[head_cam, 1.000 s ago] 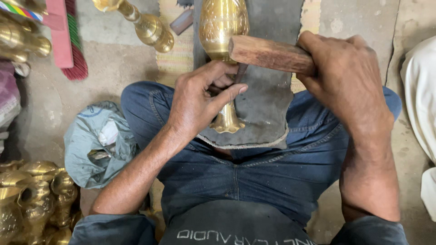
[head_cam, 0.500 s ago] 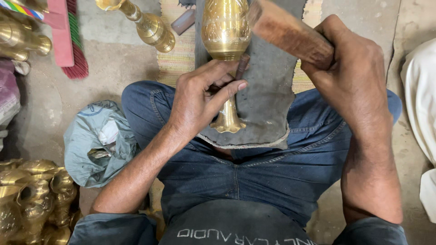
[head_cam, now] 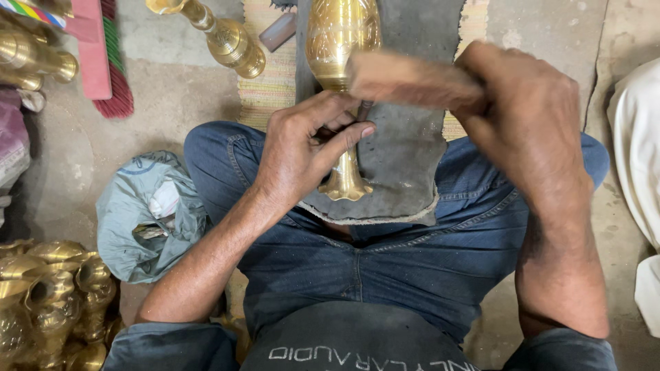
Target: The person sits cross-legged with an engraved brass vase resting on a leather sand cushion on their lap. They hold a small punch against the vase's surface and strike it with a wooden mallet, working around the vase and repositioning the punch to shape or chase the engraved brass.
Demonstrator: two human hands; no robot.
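On the person's lap, a shiny brass vase (head_cam: 342,75) lies on a grey pad (head_cam: 405,144). The left hand (head_cam: 302,154) pinches a thin tool (head_cam: 362,110) against it, holding it steady. The right hand (head_cam: 529,117) grips a wooden mallet (head_cam: 405,79).

bare floor (head_cam: 172,103) left; brass vases (head_cam: 48,295), grey bag (head_cam: 137,220) lower left

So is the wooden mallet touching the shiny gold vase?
Cannot tell. In the head view the wooden mallet is blurred and its end overlaps the brass vase, so no contact or gap shows plainly. The right hand grips the mallet.
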